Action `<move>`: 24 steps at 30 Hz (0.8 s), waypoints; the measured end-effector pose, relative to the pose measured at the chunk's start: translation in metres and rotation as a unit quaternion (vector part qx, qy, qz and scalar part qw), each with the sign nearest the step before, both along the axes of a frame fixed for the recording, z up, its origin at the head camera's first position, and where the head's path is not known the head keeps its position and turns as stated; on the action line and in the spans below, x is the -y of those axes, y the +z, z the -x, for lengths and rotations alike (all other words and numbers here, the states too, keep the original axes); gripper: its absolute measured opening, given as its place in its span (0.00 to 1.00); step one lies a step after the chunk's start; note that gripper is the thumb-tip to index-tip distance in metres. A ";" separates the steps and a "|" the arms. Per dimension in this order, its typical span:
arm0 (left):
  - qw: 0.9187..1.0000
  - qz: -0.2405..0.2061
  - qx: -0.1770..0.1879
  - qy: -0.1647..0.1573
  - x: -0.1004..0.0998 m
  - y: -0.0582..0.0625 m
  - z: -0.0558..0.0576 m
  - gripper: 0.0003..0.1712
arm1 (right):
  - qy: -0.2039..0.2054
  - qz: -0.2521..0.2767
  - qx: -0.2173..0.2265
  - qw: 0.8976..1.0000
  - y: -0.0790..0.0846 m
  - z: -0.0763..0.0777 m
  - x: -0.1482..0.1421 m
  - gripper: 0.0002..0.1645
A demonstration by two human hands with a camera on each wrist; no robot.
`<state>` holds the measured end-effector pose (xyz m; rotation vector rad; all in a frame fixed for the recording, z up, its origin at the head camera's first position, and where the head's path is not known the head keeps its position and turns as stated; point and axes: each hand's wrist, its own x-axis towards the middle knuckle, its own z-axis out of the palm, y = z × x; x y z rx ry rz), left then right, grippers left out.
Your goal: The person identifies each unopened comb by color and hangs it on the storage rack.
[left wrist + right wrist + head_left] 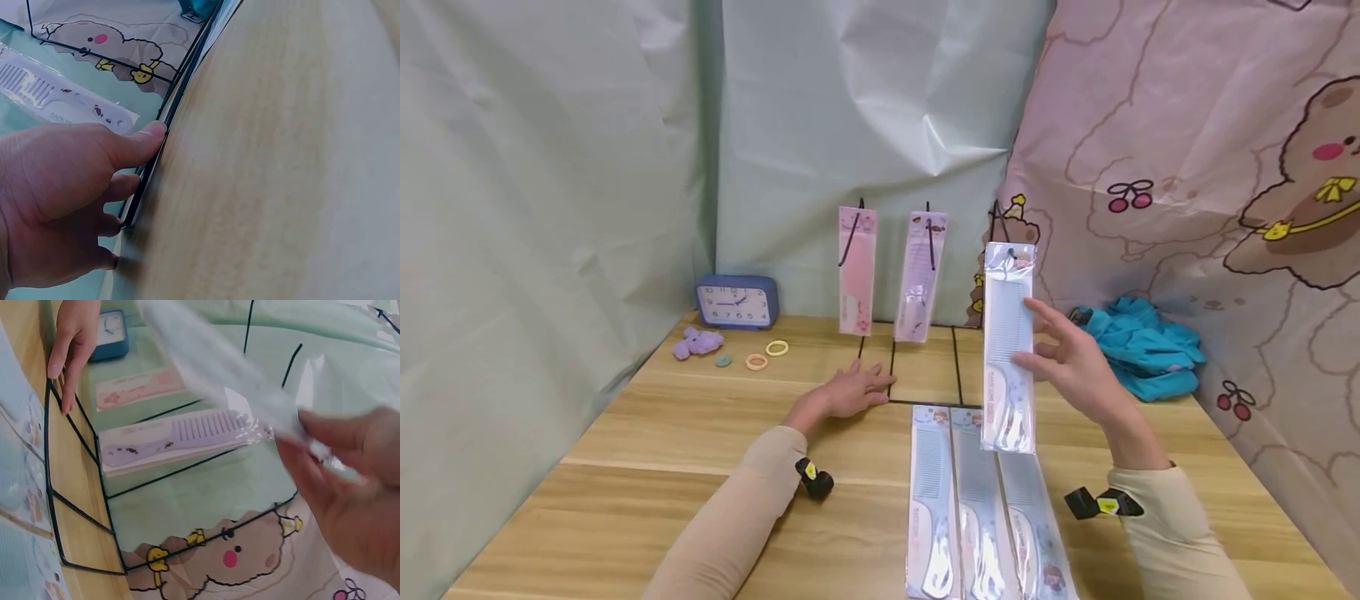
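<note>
Two sides of a narrow pinch, thumb against fingers, are all that my right hand [1071,358] gives the packaged blue comb [1009,350]: I hold it by its right edge, upright, in front of the rack's rightmost hook, though I cannot tell whether the wire passes through its hole. I judge it light, and stiff because a flat card seems to back it; the glossy clear sleeve probably slides under dry skin, and the fine teeth could snap if squeezed or bent. Gripping both long edges, or the plain strip near the top, should steady it best. My left hand [852,389] lies with fingers spread, touching the base of the black wire rack [147,178], whose thin round bars look hard and rigid. On the other hooks hang a pink packaged comb [857,275] and a purple packaged comb [917,283], smooth and shiny. Nearer me, three blue comb packets [931,500] lie side by side on the wood-grain table [625,475]. Farther off at left sit ring-shaped hair ties [756,362], a soft-looking lilac piece [697,342] and a boxy blue clock [736,302]; at right, crumpled turquoise cloth [1146,346]. Beyond, a creased pale-green sheet [880,83] meets a bear-printed pink sheet [1187,83].
</note>
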<state>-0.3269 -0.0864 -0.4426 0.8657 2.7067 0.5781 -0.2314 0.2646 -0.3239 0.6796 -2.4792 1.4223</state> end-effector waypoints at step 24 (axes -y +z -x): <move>1.000 -0.008 -0.005 -0.002 0.000 -0.001 -0.001 0.29 | -0.080 0.022 0.042 0.996 -0.004 0.089 0.017 0.45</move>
